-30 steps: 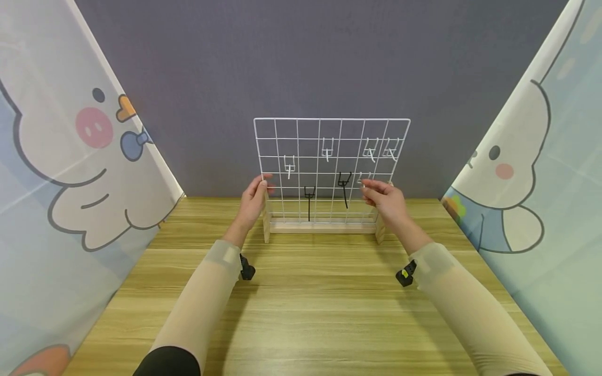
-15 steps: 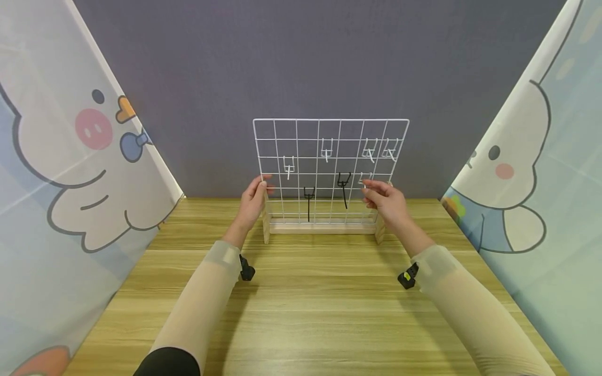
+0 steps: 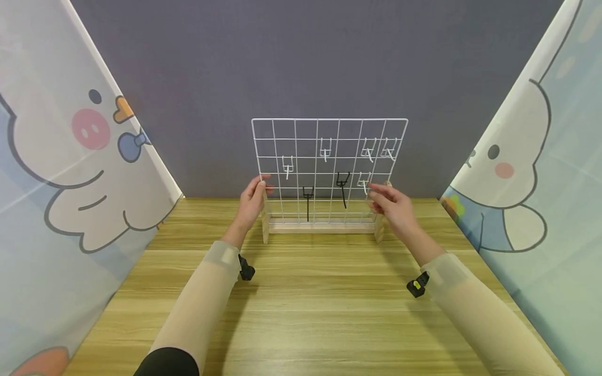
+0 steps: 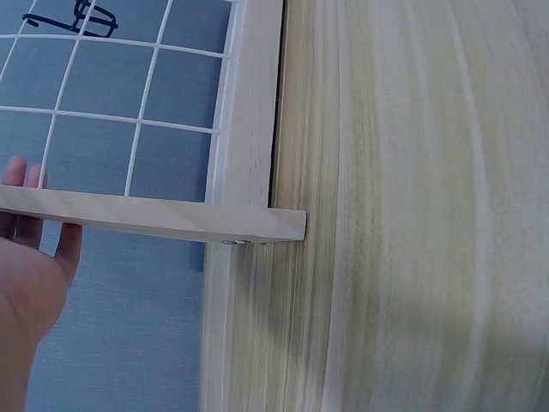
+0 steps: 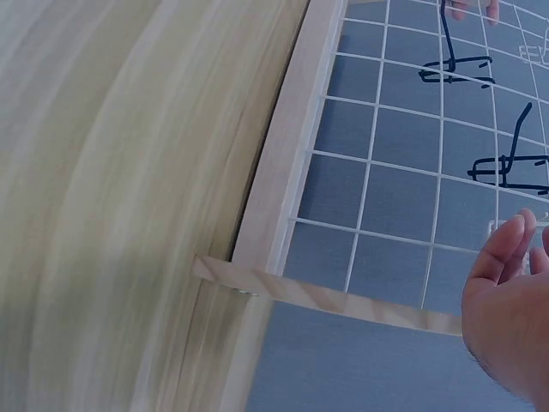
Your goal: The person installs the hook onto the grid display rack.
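Note:
A white wire grid panel (image 3: 330, 119) stands upright in a wooden base (image 3: 322, 228). My left hand (image 3: 250, 204) grips the panel's left edge at the wooden side post (image 4: 154, 215), thumb in front and fingers reaching behind. On the right, my right hand (image 3: 396, 209) is beside a white wire hook (image 3: 363, 183) hung low on the grid; its fingers are loosely bent, apart from the hook. In the right wrist view that hook is mostly hidden by the fingers. Left of it hang two black hooks, one higher (image 3: 342, 183) and one lower (image 3: 308, 196).
More white hooks hang higher up: one at left (image 3: 288, 167), one mid-panel (image 3: 325, 152), and two at upper right, the inner hook (image 3: 368, 151) and the outer hook (image 3: 388, 151). The wooden tabletop (image 3: 320, 297) extends in front. A grey backdrop (image 3: 320, 62) rises behind.
My right hand has let go of the low white hook and drawn back a little to the right, so the hook now shows. My left hand stays on the post.

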Motion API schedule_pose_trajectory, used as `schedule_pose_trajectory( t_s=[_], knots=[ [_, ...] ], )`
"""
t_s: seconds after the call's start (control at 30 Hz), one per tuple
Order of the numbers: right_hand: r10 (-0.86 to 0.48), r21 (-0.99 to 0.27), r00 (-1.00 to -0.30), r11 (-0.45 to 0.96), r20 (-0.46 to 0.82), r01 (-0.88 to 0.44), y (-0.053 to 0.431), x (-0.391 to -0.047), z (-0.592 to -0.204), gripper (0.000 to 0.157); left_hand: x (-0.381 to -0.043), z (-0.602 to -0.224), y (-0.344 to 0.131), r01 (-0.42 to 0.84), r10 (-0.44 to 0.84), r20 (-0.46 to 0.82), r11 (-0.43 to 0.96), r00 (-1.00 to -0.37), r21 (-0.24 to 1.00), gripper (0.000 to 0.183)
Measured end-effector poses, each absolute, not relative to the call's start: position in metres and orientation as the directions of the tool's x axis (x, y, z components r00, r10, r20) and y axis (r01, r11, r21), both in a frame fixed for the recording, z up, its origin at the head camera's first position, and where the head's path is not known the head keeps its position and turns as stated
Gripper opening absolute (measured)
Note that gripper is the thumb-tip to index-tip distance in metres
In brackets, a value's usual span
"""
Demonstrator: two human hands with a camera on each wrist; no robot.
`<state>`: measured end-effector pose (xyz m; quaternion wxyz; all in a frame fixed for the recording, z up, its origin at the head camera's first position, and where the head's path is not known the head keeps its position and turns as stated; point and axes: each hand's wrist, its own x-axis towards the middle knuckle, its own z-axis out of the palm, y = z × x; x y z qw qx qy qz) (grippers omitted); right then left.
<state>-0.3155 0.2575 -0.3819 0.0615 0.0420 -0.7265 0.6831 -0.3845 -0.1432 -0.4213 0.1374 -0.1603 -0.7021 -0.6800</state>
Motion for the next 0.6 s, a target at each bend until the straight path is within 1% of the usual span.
schedule_pose_trajectory(
  t_s=[0.1, 0.17, 0.27, 0.43, 0.6],
  knots=[
    [0.007, -0.985, -0.987, 0.074, 0.159, -0.158, 0.262, -0.309, -0.385, 0.037, -0.384, -0.421, -0.145, 0.403, 0.044, 0.401, 0.037, -0.915, 0.915, 0.043],
    [-0.008, -0.983, -0.987, 0.086, 0.162, -0.162, 0.265, -0.305, -0.386, 0.037, -0.383, -0.420, -0.146, 0.395, 0.052, 0.393, 0.046, -0.918, 0.918, 0.044],
    [-0.028, -0.985, -0.988, 0.086, 0.149, -0.151, 0.269, -0.298, -0.387, 0.032, -0.380, -0.416, -0.149, 0.380, 0.070, 0.376, 0.065, -0.924, 0.923, 0.044],
    [-0.043, -0.983, -0.989, 0.106, 0.143, -0.147, 0.271, -0.291, -0.389, 0.036, -0.378, -0.411, -0.155, 0.351, 0.074, 0.345, 0.088, -0.936, 0.932, 0.047],
    [-0.056, -0.977, -0.988, 0.154, 0.143, -0.150, 0.271, -0.285, -0.390, 0.037, -0.375, -0.405, -0.162, 0.328, 0.015, 0.328, 0.067, -0.945, 0.942, 0.049]
  ],
)
